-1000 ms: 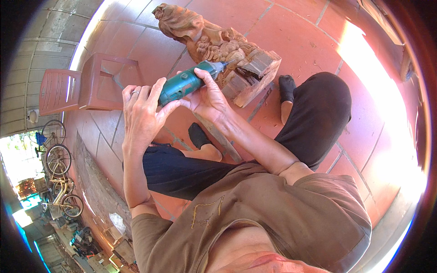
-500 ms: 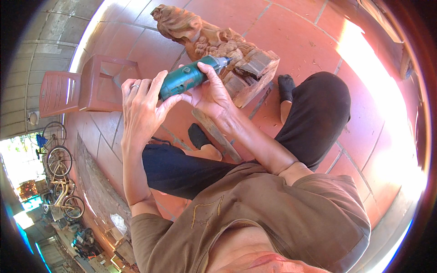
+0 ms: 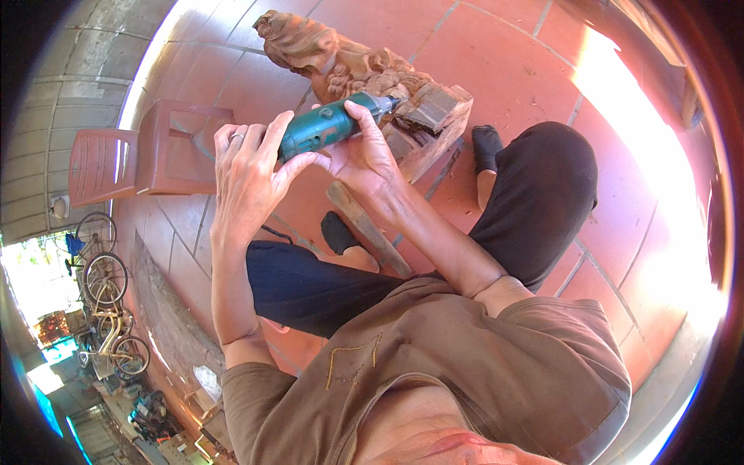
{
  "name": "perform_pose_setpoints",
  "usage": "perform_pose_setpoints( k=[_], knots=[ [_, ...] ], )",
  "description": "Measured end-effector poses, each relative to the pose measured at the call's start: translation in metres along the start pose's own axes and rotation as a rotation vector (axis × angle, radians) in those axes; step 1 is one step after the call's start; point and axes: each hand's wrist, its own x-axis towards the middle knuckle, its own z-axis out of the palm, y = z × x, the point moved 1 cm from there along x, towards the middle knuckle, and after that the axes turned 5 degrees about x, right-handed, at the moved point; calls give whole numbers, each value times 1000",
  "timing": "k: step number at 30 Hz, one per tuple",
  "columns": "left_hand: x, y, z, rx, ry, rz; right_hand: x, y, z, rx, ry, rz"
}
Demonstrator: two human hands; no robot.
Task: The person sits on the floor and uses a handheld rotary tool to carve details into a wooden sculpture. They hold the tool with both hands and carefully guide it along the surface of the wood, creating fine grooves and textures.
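My left hand (image 3: 252, 169) and right hand (image 3: 367, 159) pinch the green tool (image 3: 319, 129). The far wood carving (image 3: 380, 80) has many shapes cut; its right end is still blocky.

The power tool (image 3: 322, 130) has a smooth green casing that looks like plastic, faintly glossy, with a metal nose. The carving (image 3: 387, 77) is matt wood, deeply textured, rough at its squared end. The wooden strip (image 3: 366, 228) looks dull. The floor (image 3: 504, 66) is smooth reddish tile with a sheen; the chair (image 3: 159, 167), smooth plastic; the shirt (image 3: 473, 349) and trousers (image 3: 542, 194), matt cloth.
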Motion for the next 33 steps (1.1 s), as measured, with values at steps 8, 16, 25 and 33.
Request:
perform_pose_setpoints(
  k=[8,16,25,33],
  knots=[
    [1,0,0,23,-23,0,0,-1,-1,3,0,-6],
    [0,1,0,18,-6,8,0,-1,-5,19,-48,19],
    [-4,-1,1,-5,-25,-6,-2,2,-3,8,-24,-3],
    [-6,0,-4,12,-42,-13,-1,4,-6,26,-32,21]
  ],
)
